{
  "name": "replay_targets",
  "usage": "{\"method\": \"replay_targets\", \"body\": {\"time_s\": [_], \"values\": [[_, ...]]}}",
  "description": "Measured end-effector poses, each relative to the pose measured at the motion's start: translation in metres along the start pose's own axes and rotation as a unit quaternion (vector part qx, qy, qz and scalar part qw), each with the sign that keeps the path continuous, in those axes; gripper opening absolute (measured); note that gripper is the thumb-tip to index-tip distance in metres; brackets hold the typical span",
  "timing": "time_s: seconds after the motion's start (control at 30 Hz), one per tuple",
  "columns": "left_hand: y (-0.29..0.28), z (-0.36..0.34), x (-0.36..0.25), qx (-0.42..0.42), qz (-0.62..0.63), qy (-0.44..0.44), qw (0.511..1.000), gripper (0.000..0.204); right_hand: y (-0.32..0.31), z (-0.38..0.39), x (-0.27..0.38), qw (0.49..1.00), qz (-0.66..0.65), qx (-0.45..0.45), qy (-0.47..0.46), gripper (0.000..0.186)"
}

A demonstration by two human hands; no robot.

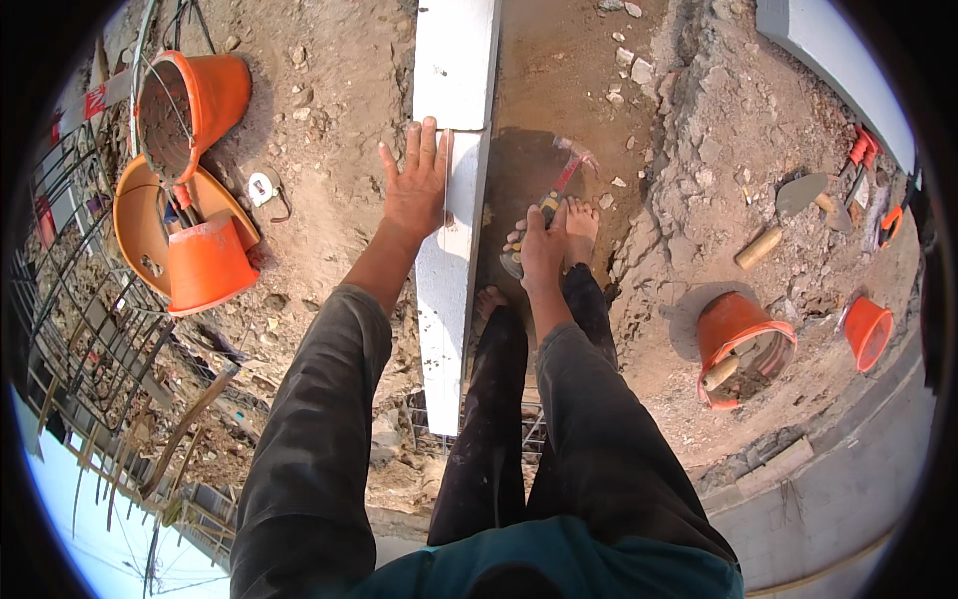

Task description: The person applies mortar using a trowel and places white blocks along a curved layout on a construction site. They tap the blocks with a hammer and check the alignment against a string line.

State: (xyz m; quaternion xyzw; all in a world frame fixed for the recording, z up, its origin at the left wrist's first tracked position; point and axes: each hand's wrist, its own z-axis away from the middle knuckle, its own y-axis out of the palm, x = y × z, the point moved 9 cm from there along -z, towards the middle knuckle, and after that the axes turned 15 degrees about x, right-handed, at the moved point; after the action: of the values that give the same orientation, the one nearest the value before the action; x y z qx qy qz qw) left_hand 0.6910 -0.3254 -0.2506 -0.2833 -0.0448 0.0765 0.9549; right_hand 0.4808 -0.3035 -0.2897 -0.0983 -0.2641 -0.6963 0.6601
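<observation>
My left hand [416, 182] lies flat with spread fingers on the top of a long white block wall [454, 70] that runs away from me. My right hand [541, 248] is closed around the handle of a hammer [559, 188], whose head points up and right over the brown trench floor [559, 80]. My bare feet stand in the trench just below that hand. Dark sleeves cover both forearms.
Orange buckets [205, 265] and an orange basin sit on the dirt at left, one bucket [190, 100] holding mortar. A tape measure [262, 186] lies near them. At right are an orange bucket [738, 344] with tools, a trowel [803, 192] and a wooden handle [758, 248]. Steel rebar lies at far left.
</observation>
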Motion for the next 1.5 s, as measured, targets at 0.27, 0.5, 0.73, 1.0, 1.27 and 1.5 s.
{"method": "replay_targets", "body": {"time_s": [0.27,0.5,0.73,1.0,1.27,1.5], "values": [[0.003,0.001,0.003,-0.018,0.001,0.0,1.0,0.137,0.024,-0.033,-0.045,0.988,0.022,0.118,0.101,0.061],[-0.001,0.003,0.004,-0.039,0.014,0.012,0.999,0.134,0.04,-0.056,-0.056,0.983,0.064,0.142,0.1,0.048],[-0.002,0.001,-0.001,-0.029,0.0,0.006,1.0,0.135,0.034,-0.042,-0.036,0.99,0.067,0.103,0.076,0.042],[0.001,0.002,0.002,-0.037,0.008,0.008,0.999,0.134,0.009,-0.028,-0.021,0.996,0.05,0.043,0.059,0.046],[-0.003,0.003,0.001,-0.021,0.0,0.0,1.0,0.131,0.023,-0.025,-0.027,0.989,0.041,0.116,0.084,0.065],[0.0,0.005,0.005,-0.026,-0.01,-0.008,1.0,0.131,0.034,-0.026,-0.034,0.983,0.055,0.145,0.101,0.062]]}}
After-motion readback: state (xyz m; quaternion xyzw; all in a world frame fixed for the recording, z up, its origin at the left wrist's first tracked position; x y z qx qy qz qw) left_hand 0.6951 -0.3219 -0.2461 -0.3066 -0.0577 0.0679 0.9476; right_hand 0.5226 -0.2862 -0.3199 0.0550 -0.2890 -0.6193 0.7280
